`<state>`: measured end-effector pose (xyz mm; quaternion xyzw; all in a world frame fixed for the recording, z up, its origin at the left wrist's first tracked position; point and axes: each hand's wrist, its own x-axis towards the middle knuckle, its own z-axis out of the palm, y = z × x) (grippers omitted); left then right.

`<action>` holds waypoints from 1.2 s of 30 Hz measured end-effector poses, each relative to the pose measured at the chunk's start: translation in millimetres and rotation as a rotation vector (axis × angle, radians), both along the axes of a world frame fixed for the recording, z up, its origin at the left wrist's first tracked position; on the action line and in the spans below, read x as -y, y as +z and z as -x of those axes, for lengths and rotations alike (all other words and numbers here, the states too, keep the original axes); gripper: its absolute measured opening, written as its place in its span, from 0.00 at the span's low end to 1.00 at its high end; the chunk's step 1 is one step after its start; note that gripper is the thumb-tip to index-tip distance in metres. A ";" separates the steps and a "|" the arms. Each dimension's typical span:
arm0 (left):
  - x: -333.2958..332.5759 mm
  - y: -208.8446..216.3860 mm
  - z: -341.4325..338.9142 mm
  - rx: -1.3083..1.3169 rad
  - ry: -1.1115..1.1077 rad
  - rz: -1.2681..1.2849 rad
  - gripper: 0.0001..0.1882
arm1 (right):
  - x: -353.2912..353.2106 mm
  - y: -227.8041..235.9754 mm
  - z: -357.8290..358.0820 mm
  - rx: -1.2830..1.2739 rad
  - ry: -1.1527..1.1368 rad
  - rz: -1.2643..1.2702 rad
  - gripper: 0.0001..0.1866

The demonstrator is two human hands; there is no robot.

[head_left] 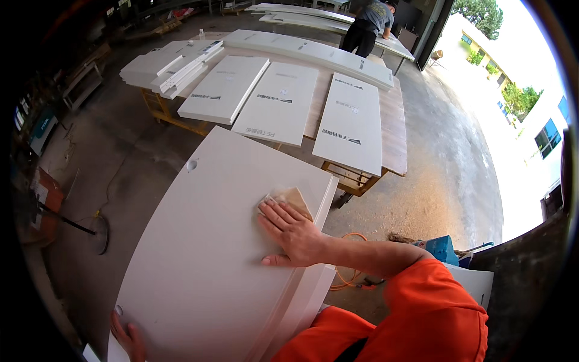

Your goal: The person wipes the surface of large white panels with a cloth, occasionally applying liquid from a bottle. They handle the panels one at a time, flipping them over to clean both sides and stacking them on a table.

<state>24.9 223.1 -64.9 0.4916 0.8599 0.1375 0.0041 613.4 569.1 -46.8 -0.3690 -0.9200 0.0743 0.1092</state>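
Note:
A large white door panel (199, 241) lies flat in front of me, with a small round hole near its far left corner and another near its near left corner. My right hand (292, 235) lies flat on it, fingers stretched over a crumpled beige and white cloth (294, 202) pressed to the surface. The thumb sticks out to the side, off the cloth. At the near left edge of the panel rests my left hand (128, 341), fingers extended beside the round hole. Its lower part is cut off by the dark rim of the picture.
Beyond lies a worktable (395, 130) with white boards (277, 99) and narrow strips (181, 75). A person (371, 27) bends over another table at the back. An orange hose (347, 280) and sawdust (416, 202) lie on the floor at right. A black-based stand (99, 234) is at left.

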 end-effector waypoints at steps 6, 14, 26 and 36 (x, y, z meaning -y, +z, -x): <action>-1.9 -7.8 7.0 -0.058 -0.097 -0.012 0.34 | -87.4 2.2 -33.9 0.146 -0.223 -0.023 0.55; -13.6 6.0 -8.4 -0.038 -0.096 -0.037 0.37 | -241.9 2.2 122.7 0.071 -0.160 0.020 0.59; -13.1 22.1 -19.3 0.001 0.048 -0.045 0.34 | 78.8 6.5 344.3 0.013 0.983 0.219 0.52; -37.1 21.6 -62.8 -0.015 0.111 0.065 0.44 | -148.8 -11.0 47.9 0.164 -0.476 -0.060 0.46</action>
